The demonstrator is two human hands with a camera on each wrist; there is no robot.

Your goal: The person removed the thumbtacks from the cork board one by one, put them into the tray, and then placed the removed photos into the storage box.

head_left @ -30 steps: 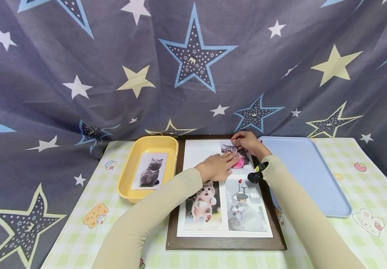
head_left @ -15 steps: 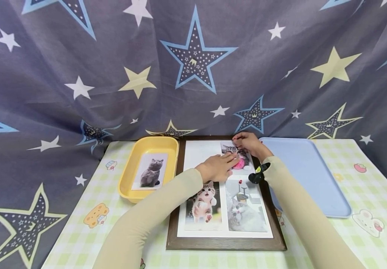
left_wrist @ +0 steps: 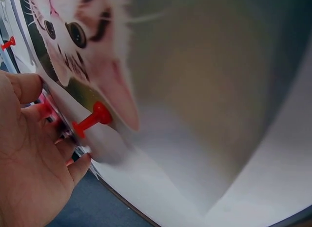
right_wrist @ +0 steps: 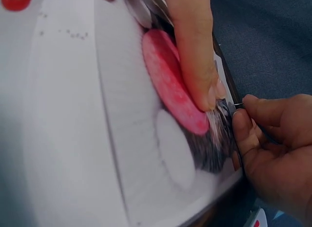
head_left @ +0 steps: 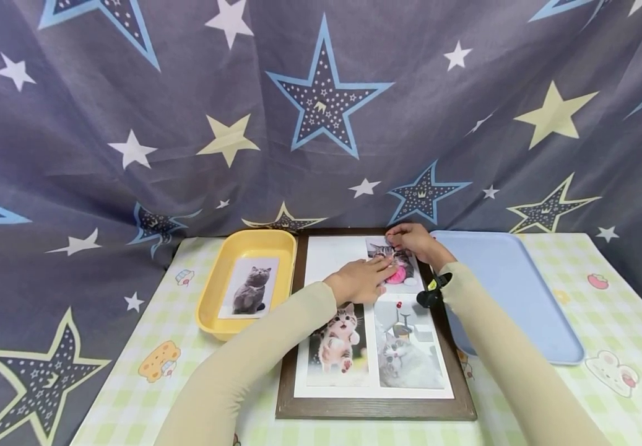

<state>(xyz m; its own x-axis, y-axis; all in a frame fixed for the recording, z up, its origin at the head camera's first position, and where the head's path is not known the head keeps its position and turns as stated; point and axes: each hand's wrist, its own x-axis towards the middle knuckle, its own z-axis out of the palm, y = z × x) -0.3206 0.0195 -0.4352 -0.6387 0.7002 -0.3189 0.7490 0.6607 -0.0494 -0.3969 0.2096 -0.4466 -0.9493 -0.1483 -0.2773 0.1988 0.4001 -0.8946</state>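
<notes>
A framed white board lies on the table with several cat photos on it. My left hand rests with fingers extended on the upper right photo, a striped kitten with a pink ball. At that photo's top edge my right hand pinches a push pin, whose metal needle shows between thumb and forefinger; its head is hidden by the fingers. Below are a leaping kitten photo and a white cat photo. A red push pin stands in the leaping kitten photo's top.
Left of the board stands a yellow basin with a grey cat photo in it. A light blue tray lies to the right. Behind the table hangs a star-patterned curtain. The board's dark wooden frame forms a raised edge.
Both hands stay nearly in place, left on the photo and right at its top edge. The head view has tilted up slightly, so the scene sits a little lower.
</notes>
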